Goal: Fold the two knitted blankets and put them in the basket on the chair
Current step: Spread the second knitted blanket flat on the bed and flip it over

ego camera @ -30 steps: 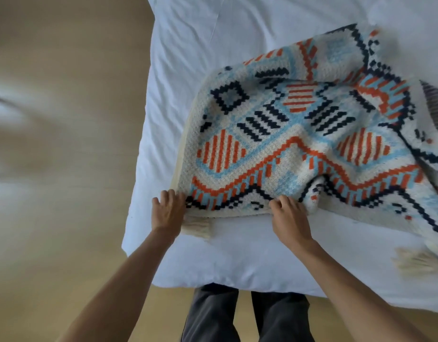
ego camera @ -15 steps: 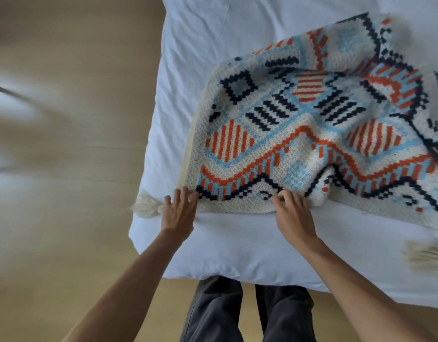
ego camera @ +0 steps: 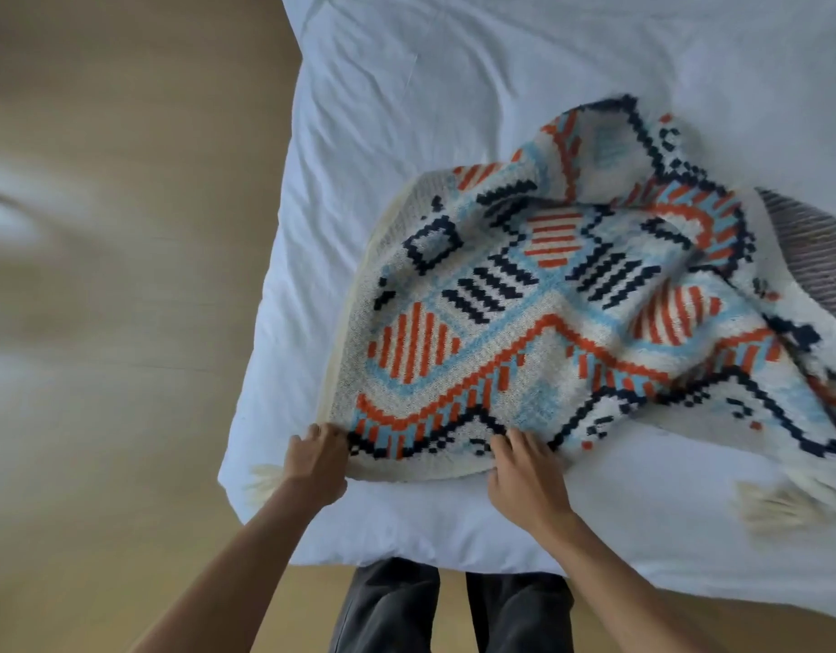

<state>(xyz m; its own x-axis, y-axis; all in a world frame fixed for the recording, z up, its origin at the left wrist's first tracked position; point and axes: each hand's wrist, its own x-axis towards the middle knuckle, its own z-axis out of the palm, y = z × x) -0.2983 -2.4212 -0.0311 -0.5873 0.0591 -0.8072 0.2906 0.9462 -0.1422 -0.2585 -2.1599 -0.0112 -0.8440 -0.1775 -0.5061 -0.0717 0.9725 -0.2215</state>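
A cream knitted blanket with orange, light-blue and navy geometric patterns lies rumpled on the white bed. My left hand grips its near left corner, beside a cream tassel. My right hand pinches the same near edge about a forearm's length to the right. Another tassel lies at the right. A second, grey striped blanket shows partly at the right edge, half hidden under the patterned one. The basket and chair are out of view.
The bed's near left corner ends just left of my left hand. Wooden floor runs along the left side and below. My dark-trousered legs stand against the bed's near edge.
Both hands have drawn the blanket's near edge toward me and the bed corner. The far part has bunched up more, and the left tassel has come out from under the corner.
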